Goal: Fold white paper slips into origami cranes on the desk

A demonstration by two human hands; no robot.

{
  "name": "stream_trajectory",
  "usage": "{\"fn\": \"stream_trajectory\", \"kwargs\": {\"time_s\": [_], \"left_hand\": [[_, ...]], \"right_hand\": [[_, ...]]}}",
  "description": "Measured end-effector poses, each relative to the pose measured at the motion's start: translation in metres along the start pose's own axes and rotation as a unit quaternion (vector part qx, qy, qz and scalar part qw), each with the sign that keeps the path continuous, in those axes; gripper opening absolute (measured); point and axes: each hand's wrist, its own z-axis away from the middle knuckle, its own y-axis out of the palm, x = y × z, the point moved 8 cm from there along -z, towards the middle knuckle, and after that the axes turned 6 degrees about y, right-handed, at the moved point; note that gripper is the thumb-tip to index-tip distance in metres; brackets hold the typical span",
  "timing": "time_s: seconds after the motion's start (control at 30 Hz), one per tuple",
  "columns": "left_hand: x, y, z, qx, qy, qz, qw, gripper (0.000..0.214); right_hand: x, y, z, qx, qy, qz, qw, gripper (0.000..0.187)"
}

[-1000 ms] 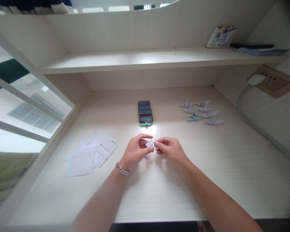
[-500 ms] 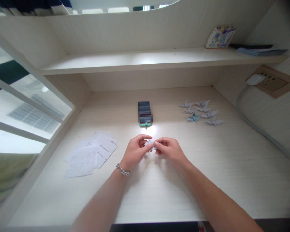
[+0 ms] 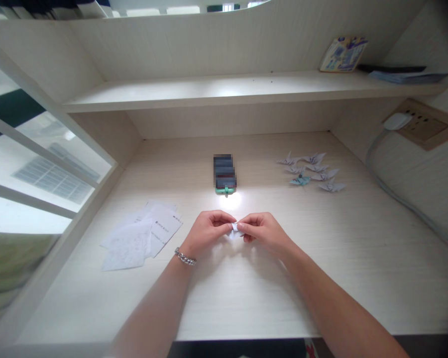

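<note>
"Near the middle of the desk (image 3: 246, 308), what are the hands doing?"

"Both are on one folded piece of white paper (image 3: 235, 227). The left hand (image 3: 211, 229) pinches its left side between thumb and fingers, and the right hand (image 3: 263, 232) pinches its right side in the same way. The fingertips of the two hands come close together over it."

"Does the paper touch the desk?"

"I cannot tell. It is small and mostly hidden by the fingers, so its exact folds are unclear too."

"What lies around it?"

"Just beyond the hands is a bright patch of light (image 3: 229, 201), and past that a dark phone (image 3: 224, 171) with a green near edge; its screen is blurred out. To the left, several loose sheets (image 3: 129, 248) overlap, some bearing print. To the far right, a cluster of white paper birds (image 3: 325, 175) sits with one blue bird (image 3: 300, 180) on its near left side."

"And farther out?"

"A shelf (image 3: 194, 89) runs across the far side, with a printed box (image 3: 344, 53) leaning toward its right end. On the right wall, a white plug (image 3: 397, 121) sits in a socket panel (image 3: 429, 128), and a pale cable (image 3: 390, 191) curves from it toward the near right."

"Anything on the wrists?"

"A silver chain bracelet (image 3: 185, 256) on the left one."
</note>
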Motion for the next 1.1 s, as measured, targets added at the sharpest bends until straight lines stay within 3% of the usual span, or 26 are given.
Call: {"fn": "stream_trajectory", "kwargs": {"time_s": [0.3, 0.67, 0.87, 1.03, 1.1], "left_hand": [[-0.005, 0.003, 0.000, -0.007, 0.015, -0.029, 0.999, 0.011], [0.011, 0.004, -0.003, -0.068, -0.037, 0.108, 0.991, 0.013], [0.008, 0.009, -0.001, -0.039, -0.032, 0.079, 0.996, 0.027], [0.006, -0.004, -0.001, -0.112, -0.006, 0.072, 0.991, 0.029], [0.006, -0.008, -0.001, -0.131, 0.000, 0.071, 0.989, 0.029]], "right_hand": [[0.000, 0.001, 0.001, -0.006, 0.005, 0.020, 1.000, 0.025], [0.001, -0.005, 0.000, -0.054, 0.003, -0.005, 0.999, 0.025], [0.001, -0.006, 0.000, -0.056, -0.010, -0.012, 0.998, 0.031], [0.001, -0.011, -0.003, -0.058, 0.002, -0.129, 0.990, 0.042], [0.001, -0.013, -0.003, -0.066, -0.007, -0.123, 0.990, 0.041]]}}
